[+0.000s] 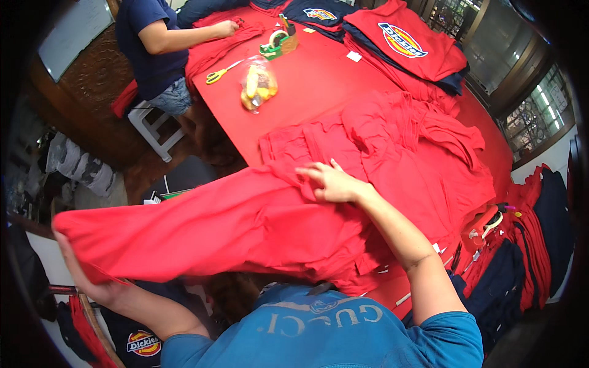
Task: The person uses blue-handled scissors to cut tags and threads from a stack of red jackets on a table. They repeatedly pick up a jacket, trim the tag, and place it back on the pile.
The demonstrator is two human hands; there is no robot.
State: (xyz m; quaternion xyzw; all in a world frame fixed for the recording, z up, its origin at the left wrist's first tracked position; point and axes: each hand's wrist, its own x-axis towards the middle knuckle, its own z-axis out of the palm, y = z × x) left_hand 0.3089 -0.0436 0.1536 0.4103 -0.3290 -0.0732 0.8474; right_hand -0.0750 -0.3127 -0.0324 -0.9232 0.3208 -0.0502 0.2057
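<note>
A red garment (pixel 202 236) is stretched from the far left toward the middle, partly lifted off the table. At its left end my left hand (pixel 83 267) grips the cloth, its fingers mostly hidden by the fabric. My right hand (pixel 334 183) lies on the garment's other part with fingers spread, touching the cloth from above. Beneath and beyond it is a pile of red garments (pixel 399 147), loosely heaped on the red tabletop (pixel 307 80).
Ahead lie yellow-handled scissors (pixel 216 76), a plastic bag (pixel 259 86) with yellow contents and a green tape dispenser (pixel 274 46). Folded shirts (pixel 399 43) are stacked far right. Another person (pixel 156 49) handles red cloth near a white stool (pixel 153 132). A red tape gun (pixel 481 227) lies right.
</note>
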